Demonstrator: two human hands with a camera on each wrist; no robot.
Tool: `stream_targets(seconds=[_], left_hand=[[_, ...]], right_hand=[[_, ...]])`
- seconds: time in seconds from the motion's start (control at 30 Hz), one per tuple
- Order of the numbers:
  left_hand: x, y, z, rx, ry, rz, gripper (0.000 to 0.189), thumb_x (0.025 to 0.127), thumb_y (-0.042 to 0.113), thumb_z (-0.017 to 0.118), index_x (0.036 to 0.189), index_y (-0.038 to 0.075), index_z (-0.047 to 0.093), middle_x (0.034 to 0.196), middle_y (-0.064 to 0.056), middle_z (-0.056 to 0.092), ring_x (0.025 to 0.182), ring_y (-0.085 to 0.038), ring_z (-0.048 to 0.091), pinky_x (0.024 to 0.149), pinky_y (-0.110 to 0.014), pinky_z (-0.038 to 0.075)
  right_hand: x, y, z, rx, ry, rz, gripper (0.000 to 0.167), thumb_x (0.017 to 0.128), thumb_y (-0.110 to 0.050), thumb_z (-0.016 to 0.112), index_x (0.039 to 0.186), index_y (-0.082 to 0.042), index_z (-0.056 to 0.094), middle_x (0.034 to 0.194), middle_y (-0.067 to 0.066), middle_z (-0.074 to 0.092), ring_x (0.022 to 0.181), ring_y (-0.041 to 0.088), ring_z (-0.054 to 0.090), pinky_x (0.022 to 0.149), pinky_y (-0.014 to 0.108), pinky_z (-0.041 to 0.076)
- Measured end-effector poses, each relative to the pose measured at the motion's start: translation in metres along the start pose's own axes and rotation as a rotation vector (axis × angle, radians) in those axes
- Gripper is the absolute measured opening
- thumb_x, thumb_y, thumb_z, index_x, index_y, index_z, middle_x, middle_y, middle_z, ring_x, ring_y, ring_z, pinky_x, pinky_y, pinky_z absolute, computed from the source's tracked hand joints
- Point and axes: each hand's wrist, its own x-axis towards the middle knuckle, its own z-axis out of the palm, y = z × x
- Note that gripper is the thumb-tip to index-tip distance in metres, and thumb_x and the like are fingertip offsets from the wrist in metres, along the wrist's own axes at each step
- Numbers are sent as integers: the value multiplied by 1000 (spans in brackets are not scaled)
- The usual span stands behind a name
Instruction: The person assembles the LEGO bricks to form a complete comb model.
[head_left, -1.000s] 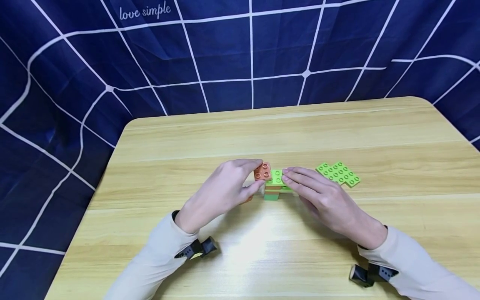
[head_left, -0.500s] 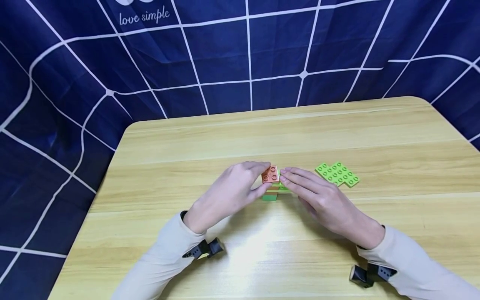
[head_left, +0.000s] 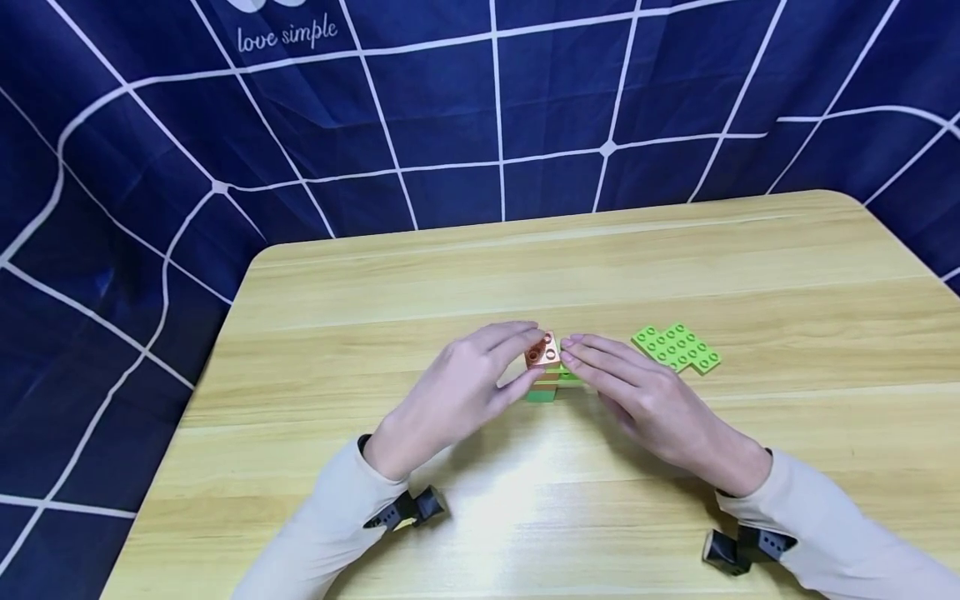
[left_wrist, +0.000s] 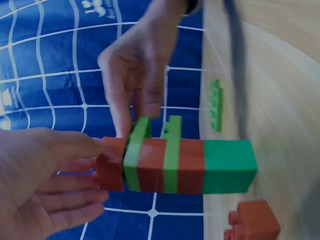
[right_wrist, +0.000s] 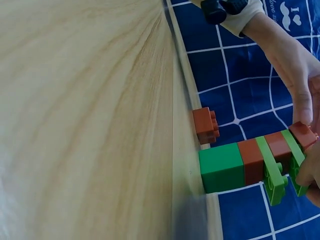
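Note:
A stack of toy building bricks stands upright on the table: a dark green block (left_wrist: 227, 166) at the bottom, then orange-red bricks alternating with light green plates. On top sits an orange-red brick (head_left: 550, 353), pinched by my left hand (head_left: 453, 375) between thumb and fingers. In the left wrist view, a dark gap shows between this brick and the upper light green plate (left_wrist: 134, 157). My right hand (head_left: 648, 387) holds that plate's overhanging part, fingers above and thumb below. The lower light green plate (right_wrist: 271, 175) juts out underneath.
Behind my right hand, another studded light green plate (head_left: 678, 346) lies on the wooden table (head_left: 420, 283). A loose orange-red brick (right_wrist: 203, 126) lies beside the stack's base, hidden in the head view. A dark blue curtain (head_left: 435, 108) hangs behind.
My left hand has carried the orange-red brick rightward onto the stack's left end. A finger of it now reaches farther over the brick's top. My right hand has stayed almost still.

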Motion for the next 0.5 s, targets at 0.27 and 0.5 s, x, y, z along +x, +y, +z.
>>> stream_targets(seconds=[0.27, 0.5], left_hand=[[-6, 1, 5, 109, -4, 104, 35, 87, 7, 70, 120, -4, 64, 125, -18, 63, 121, -28, 57, 110, -30, 39], [-6, -3, 7, 84, -7, 130, 32, 88, 2, 67, 119, -4, 64, 126, -18, 62, 122, -28, 56, 110, -29, 39]], right_hand=[[0, -1, 0, 8, 9, 1, 43, 105, -20, 33, 123, 6, 62, 129, 19, 60, 126, 29, 51, 115, 29, 32], [1, -1, 0, 33, 8, 17, 40, 103, -17, 36, 124, 5, 61, 130, 19, 59, 128, 29, 50, 115, 29, 32]])
